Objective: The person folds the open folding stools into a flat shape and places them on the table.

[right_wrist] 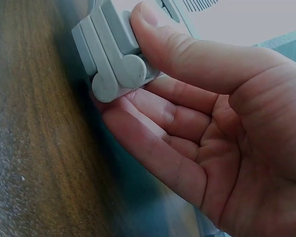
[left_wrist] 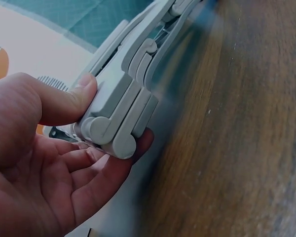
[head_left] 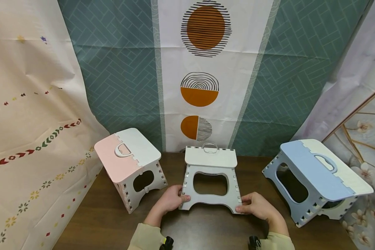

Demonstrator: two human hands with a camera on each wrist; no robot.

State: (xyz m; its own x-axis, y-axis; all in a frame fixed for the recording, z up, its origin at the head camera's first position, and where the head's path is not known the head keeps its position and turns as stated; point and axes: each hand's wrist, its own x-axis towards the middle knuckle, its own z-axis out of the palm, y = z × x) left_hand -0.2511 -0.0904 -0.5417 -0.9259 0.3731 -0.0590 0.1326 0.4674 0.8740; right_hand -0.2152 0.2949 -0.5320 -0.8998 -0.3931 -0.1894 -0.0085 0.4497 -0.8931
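Note:
A white and pale grey folding step stool [head_left: 210, 199] stands upright at mid-table, with a small carry handle [head_left: 210, 147] at its top. Its panels are folded together in layers, as the left wrist view shows at the hinge knuckles [left_wrist: 122, 146]. My left hand [head_left: 172, 198] grips its lower left side, thumb [left_wrist: 71, 101] across the front and fingers curled behind. On the opposite side my right hand [head_left: 257, 205] holds the lower edge, its thumb [right_wrist: 163, 39] over the front panel and fingers under the rounded hinge ends [right_wrist: 130, 71].
To the left stands an unfolded pink and white stool [head_left: 110, 158]; to the right, an unfolded blue and cream one [head_left: 309, 166]. All rest on a dark wooden table [head_left: 206, 232]. A patterned cloth [head_left: 122, 86] hangs behind, with more fabric at both sides.

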